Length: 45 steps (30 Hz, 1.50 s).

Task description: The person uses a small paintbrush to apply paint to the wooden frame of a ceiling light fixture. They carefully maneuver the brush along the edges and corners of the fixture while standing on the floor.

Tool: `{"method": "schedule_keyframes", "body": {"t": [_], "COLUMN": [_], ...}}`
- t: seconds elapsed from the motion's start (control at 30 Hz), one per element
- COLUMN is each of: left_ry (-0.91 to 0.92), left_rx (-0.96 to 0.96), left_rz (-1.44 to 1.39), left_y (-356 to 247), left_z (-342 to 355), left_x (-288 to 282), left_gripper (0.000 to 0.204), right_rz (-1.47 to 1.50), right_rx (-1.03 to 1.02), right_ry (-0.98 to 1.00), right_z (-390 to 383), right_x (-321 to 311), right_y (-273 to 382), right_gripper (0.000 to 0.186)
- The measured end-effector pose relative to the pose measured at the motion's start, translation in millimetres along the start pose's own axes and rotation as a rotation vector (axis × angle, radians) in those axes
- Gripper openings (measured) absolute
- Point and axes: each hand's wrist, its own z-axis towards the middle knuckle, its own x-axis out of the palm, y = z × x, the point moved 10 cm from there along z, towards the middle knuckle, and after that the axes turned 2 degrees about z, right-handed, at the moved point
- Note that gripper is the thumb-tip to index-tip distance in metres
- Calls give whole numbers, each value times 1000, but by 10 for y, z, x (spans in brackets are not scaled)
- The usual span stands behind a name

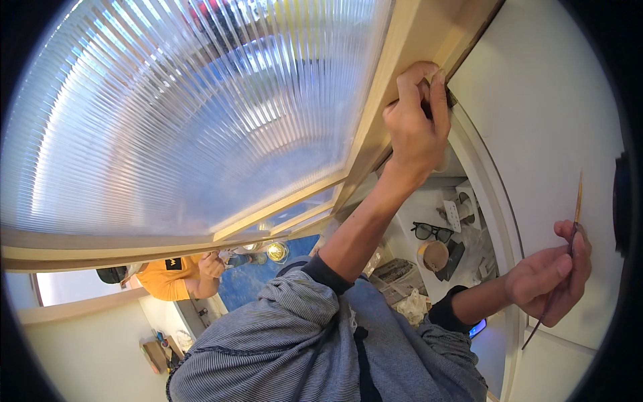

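Note:
My left hand (pixel 418 117) is raised to a pale wooden frame (pixel 375 127) that holds a ribbed clear panel (pixel 221 127). Its fingers curl against the frame's edge, with the thumb close to the fingertips. A small dark piece (pixel 451 98) shows beside the thumb; I cannot make out what it is. Lower on the right, my right hand (pixel 552 285) grips a thin paintbrush (pixel 571 248) with a purplish handle. The brush points upward, its fine tip in front of a smooth white panel (pixel 536 87).
Below my arms a white shelf (pixel 410 231) carries dark glasses (pixel 432 232), a round tan lid-like piece (pixel 433 256) and plastic wrapping. A person in an orange shirt (pixel 164 276) is at the lower left, near a lit caged lamp (pixel 276 252) and a blue floor covering (pixel 244 285).

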Motion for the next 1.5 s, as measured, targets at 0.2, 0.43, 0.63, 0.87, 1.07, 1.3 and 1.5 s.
{"method": "schedule_keyframes", "body": {"t": [0.2, 0.43, 0.63, 0.87, 1.07, 1.3, 1.5], "left_ry": [-43, -90, 2, -49, -49, -14, -19], "left_rx": [89, 103, 118, 117, 103, 155, 107], "left_rz": [32, 16, 71, 16, 20, 72, 21], "left_y": [-75, -100, -107, -59, -90, -198, -99], "left_z": [13, 23, 15, -32, 24, 90, 40], "left_x": [-8, 15, 83, -100, -61, -5, -55], "left_gripper": [13, 9, 11, 18, 14, 13, 13], "right_rz": [-27, -67, -85, -130, -125, -100, -101], "right_rx": [-2, 30, 19, 3, -33, -35, -29], "right_ry": [-13, -21, -18, -60, -61, -24, -35], "right_z": [4, -1, -1, -26, -33, -25, -22], "right_x": [-2, -5, -10, -57, -57, -54, -54], "right_y": [20, 33, 25, 34, 59, 58, 57], "right_gripper": [26, 27, 28, 29, 29, 30, 29]}}
